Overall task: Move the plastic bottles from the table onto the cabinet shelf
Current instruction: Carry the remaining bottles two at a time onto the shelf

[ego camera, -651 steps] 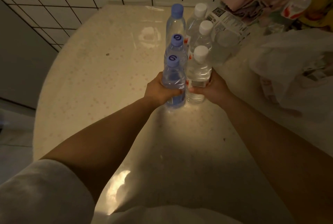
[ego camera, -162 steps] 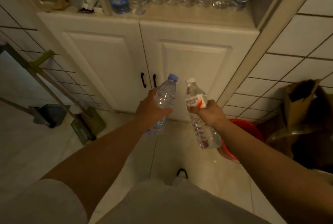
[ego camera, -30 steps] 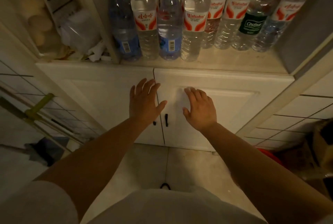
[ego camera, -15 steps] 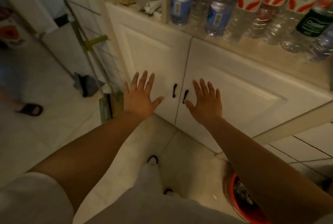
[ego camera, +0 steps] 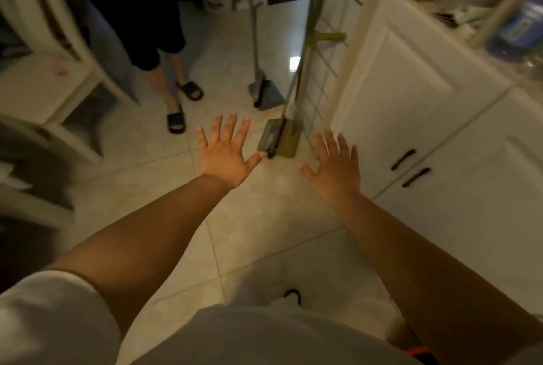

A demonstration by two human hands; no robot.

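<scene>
My left hand [ego camera: 224, 154] and my right hand [ego camera: 335, 166] are both stretched out over the tiled floor, fingers spread, holding nothing. The white cabinet [ego camera: 417, 106] stands to my right, its two doors closed with black handles [ego camera: 410, 167]. Only the left end of its shelf shows at the top right, where one blue-labelled plastic bottle [ego camera: 520, 29] stands, blurred. The table and the bottles on it are out of view.
Another person's legs in black sandals [ego camera: 176, 119] stand ahead on the left. A grey dustpan [ego camera: 266, 92] and a green mop [ego camera: 280, 138] lean by the cabinet's corner. A white chair [ego camera: 58, 76] is at the left. An orange bucket rim [ego camera: 411, 350] shows at the bottom right.
My view has swung left, away from the cabinet, so most of the shelf's bottles have left the frame and the other person has come into view. Both hands stay open and empty.
</scene>
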